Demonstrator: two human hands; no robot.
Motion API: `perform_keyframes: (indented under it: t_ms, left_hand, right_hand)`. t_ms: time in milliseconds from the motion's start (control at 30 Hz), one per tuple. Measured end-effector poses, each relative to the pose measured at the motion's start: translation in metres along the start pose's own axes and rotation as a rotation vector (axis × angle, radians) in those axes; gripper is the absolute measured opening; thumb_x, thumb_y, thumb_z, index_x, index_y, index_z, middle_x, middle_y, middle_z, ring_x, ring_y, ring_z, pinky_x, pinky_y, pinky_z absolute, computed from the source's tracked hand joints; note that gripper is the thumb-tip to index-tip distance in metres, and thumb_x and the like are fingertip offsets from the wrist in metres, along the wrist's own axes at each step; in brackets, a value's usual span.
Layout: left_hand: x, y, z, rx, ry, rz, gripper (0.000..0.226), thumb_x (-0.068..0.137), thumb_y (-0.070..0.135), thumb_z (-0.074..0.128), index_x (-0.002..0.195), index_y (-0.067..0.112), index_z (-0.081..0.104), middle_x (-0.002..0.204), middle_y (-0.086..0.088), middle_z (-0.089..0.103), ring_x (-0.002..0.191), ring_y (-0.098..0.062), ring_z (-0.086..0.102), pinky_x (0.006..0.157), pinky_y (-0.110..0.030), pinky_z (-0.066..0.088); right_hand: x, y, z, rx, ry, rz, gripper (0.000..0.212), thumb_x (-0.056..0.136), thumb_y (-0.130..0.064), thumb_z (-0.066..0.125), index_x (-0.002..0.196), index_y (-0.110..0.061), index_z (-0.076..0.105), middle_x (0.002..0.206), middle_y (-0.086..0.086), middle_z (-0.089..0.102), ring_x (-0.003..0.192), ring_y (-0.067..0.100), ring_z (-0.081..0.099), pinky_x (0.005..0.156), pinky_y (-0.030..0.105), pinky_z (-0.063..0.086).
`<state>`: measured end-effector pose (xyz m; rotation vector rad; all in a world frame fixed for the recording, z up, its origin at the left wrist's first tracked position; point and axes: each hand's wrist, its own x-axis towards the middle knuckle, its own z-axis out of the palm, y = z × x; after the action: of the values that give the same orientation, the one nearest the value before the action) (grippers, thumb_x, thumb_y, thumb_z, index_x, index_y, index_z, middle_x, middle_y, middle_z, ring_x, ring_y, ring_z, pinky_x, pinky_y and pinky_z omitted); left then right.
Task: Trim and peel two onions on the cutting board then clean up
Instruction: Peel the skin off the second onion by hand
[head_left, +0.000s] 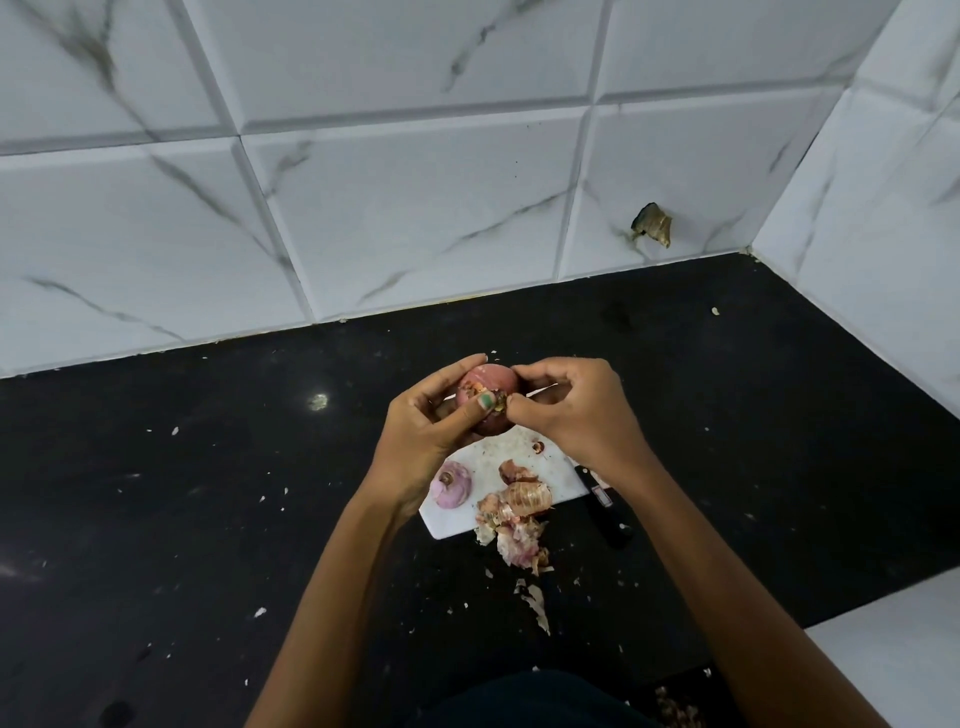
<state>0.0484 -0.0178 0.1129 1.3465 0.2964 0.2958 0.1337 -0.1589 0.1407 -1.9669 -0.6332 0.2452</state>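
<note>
Head view is showing you partway through the job: your left hand (423, 434) is cupping the second onion (491, 400) above the far end of the white cutting board (452, 519), fingers curled round it, while your right hand (566, 410) is pinching at the onion's rough end with thumb and fingertips, apparently working at a bit of skin or root. That onion is still looking reddish and only partly stripped, so I would judge its peeling to be under way, not finished. One peeled onion (451, 484) is already sitting on the board's near left part, pale and smooth, so half of the trimming and peeling seems done. A heap of onion skins (517, 512) is lying across the board's near edge and spilling onto the black counter (208, 493), with small flakes scattered around. A black-handled knife (602, 506) is resting just beside the board on the right, its blade hidden by your right wrist. Clean-up is plainly not yet begun: the skins, flakes and knife are all waiting for you.
</note>
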Motion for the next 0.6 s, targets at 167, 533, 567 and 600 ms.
perform_keyframes:
  t_ms: [167, 533, 567, 600]
  left_hand:
    - [0.0, -0.002, 0.003, 0.0, -0.003, 0.008, 0.044, 0.081, 0.015, 0.068, 0.124, 0.015, 0.064, 0.117, -0.005, 0.069, 0.105, -0.021, 0.068, 0.079, -0.028, 0.057]
    - [0.004, -0.002, -0.006, 0.026, 0.089, 0.052, 0.033, 0.091, 0.003, 0.06, 0.123, 0.013, 0.064, 0.113, -0.004, 0.069, 0.104, -0.019, 0.068, 0.081, -0.029, 0.058]
    - [0.004, -0.001, -0.005, 0.005, 0.098, 0.053, 0.033, 0.091, 0.003, 0.06, 0.122, 0.012, 0.064, 0.112, -0.004, 0.07, 0.103, -0.019, 0.069, 0.079, -0.029, 0.058]
    - [0.003, -0.001, -0.003, -0.01, 0.11, 0.053, 0.032, 0.091, 0.004, 0.061, 0.122, 0.012, 0.064, 0.111, -0.004, 0.071, 0.101, -0.019, 0.069, 0.078, -0.029, 0.058]
  right_hand:
    - [0.001, 0.002, -0.005, -0.01, -0.016, -0.01, 0.035, 0.074, -0.015, 0.074, 0.109, -0.014, 0.071, 0.091, -0.011, 0.069, 0.08, 0.002, 0.067, 0.071, 0.021, 0.058]
    - [-0.004, 0.003, 0.0, 0.146, 0.061, -0.039, 0.016, 0.082, -0.01, 0.07, 0.097, -0.013, 0.075, 0.086, -0.002, 0.073, 0.077, 0.007, 0.07, 0.069, 0.02, 0.057]
    - [-0.004, 0.001, 0.002, 0.131, 0.057, -0.052, 0.016, 0.081, -0.016, 0.074, 0.097, -0.014, 0.074, 0.088, -0.005, 0.073, 0.08, 0.005, 0.069, 0.069, 0.018, 0.056]
    - [-0.004, 0.0, 0.003, 0.111, 0.054, -0.064, 0.018, 0.079, -0.021, 0.077, 0.095, -0.015, 0.073, 0.09, -0.006, 0.072, 0.081, 0.004, 0.068, 0.069, 0.017, 0.055]
